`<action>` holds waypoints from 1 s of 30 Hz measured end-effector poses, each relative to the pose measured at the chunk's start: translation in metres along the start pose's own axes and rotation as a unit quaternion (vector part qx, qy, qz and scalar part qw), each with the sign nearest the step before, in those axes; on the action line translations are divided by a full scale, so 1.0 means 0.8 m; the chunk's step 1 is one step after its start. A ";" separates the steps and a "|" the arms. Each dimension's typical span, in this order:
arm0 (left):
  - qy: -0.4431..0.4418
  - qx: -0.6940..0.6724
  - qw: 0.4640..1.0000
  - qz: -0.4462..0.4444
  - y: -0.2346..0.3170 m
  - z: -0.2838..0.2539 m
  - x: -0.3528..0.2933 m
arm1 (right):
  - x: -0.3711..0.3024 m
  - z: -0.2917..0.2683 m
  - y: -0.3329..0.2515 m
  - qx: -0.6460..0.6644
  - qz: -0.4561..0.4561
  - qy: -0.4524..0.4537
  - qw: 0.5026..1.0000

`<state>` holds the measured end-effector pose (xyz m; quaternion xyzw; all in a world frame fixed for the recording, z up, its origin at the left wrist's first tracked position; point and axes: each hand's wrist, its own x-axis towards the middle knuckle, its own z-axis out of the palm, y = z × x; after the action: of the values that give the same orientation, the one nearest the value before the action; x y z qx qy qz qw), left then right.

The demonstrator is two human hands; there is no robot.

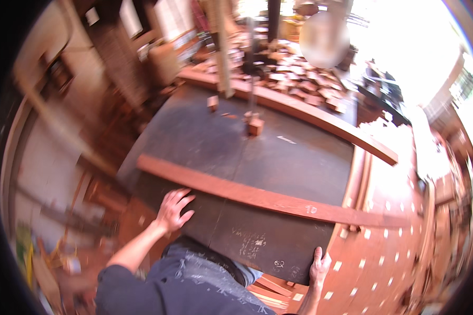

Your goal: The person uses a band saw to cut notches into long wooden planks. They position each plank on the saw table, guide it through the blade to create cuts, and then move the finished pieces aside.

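Table, dark and chalk-marked, spreads widest before the person. Beyond its right edge runs a reddish surface dotted with pale squares; a heap of wood scraps lies past the far side. Across the table's near part lies the reddish plank, its long axis running left to right and slanting, the left end farther from the person, the right end nearer and reaching past the table's edge. A similar beam slants across the far side. The left hand has its grip open, fingers spread, just short of the plank. The right hand touches the table's near right corner; whether its grip closes there, I cannot tell. Smallest is a wood block between plank and beam.
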<state>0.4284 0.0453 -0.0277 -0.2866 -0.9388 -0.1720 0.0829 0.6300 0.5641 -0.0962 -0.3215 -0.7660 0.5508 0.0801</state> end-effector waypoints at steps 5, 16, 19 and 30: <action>-0.048 -0.014 0.999 0.001 -0.003 0.007 0.004 | -0.003 0.004 -0.028 -0.117 -0.043 0.081 0.989; -0.133 -0.018 0.991 0.001 -0.067 -0.025 -0.031 | -0.006 0.007 -0.025 -0.246 -0.026 0.139 0.959; -0.101 0.041 0.990 -0.084 -0.134 -0.042 -0.070 | -0.008 0.012 -0.029 -0.245 -0.046 0.166 0.954; 0.211 -0.170 0.931 -0.245 -0.301 -0.114 -0.072 | 0.032 0.004 -0.018 -0.359 0.003 0.182 0.915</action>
<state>0.3444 -0.2043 -0.0244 -0.0145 -0.8974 -0.4005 0.1844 0.6022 0.5736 -0.0903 -0.4257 -0.8834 0.1710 0.0957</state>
